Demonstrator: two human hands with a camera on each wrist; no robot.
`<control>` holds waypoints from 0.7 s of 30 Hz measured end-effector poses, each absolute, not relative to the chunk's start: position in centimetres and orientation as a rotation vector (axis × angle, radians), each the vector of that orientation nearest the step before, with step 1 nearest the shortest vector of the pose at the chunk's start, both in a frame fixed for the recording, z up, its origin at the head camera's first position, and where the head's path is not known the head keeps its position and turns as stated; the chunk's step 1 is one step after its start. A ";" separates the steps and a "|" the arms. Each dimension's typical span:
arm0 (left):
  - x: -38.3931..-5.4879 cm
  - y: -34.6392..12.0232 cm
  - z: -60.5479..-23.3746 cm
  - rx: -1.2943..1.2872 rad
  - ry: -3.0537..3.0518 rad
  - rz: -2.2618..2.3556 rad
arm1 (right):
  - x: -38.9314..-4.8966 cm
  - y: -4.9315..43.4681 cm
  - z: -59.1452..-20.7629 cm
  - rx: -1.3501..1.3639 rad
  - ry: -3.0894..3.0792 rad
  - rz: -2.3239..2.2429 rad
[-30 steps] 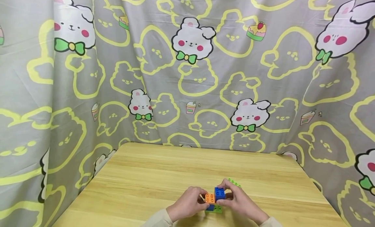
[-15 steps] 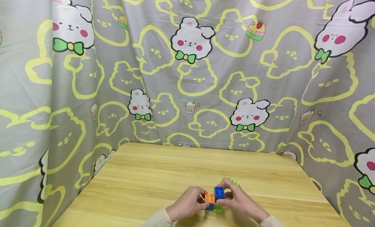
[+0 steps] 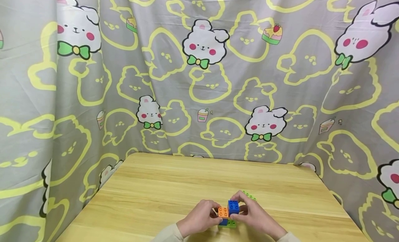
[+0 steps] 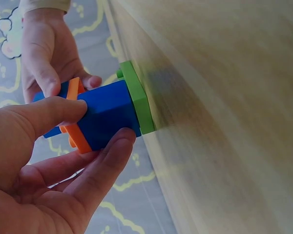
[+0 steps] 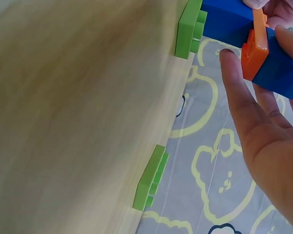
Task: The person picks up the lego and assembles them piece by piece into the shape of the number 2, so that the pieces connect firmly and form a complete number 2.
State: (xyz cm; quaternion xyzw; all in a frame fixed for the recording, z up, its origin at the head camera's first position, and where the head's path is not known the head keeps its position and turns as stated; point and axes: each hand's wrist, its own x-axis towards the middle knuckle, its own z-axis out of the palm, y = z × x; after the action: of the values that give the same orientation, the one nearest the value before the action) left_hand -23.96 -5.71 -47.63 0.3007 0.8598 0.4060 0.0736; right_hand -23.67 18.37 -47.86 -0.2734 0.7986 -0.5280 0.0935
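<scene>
- Currently between the two hands: one upright stack of toy bricks (image 3: 223, 212), four pieces, standing on the table (image 3: 149, 186).
- Left hand (image 3: 200, 217): thumb and fingers pinching the lower blue block (image 4: 108, 116) from opposite sides, thumb tip close to the orange edge.
- Right hand (image 3: 257, 216): thumb and fingers gripping the upper blue block (image 3: 233, 207); one finger reaching out beside the orange piece.
- Below both hands, at the foot of the stack: one thin green plate (image 3: 232, 223), flat on the table, bare studs on the right hand's side.
- On that plate, at the left hand's fingertips: lower blue block.
- Next above, between the hands: one thin orange piece (image 3: 223, 212), four studs showing on the left hand's side.
- Topmost, against the right hand's fingers: upper blue block, studs upward, over the orange piece's right part; tightness of the join not discernible.
- Just beyond the right hand, apart from the stack: second green plate (image 3: 249, 195), studded, flat on the table, partly hidden in the head view.
- Behind the hands: pale cuffs (image 3: 170, 233).
- Well past both hands: grey curtain (image 3: 174, 79) with yellow outlines and white rabbits.
</scene>
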 end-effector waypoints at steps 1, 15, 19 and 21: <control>-24.0 -5.7 -47.6 0.906 2.584 1.216 | -23.7 18.4 -47.9 -0.812 2.374 -1.562; -23.9 -5.8 -47.5 0.929 2.626 1.165 | -23.5 18.4 -47.4 -0.925 2.591 -1.407; -23.9 -5.8 -47.5 0.929 2.617 1.173 | -23.5 18.7 -46.8 -0.923 2.631 -1.347; -23.9 -5.8 -47.6 0.931 2.611 1.179 | -23.6 19.1 -46.5 -0.900 2.645 -1.310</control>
State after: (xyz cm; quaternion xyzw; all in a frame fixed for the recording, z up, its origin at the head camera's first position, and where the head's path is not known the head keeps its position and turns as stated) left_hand -23.91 -5.82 -47.55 0.3085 0.8649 0.3907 0.0646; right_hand -23.61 19.06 -46.53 -0.2915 0.8568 -0.4244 0.0282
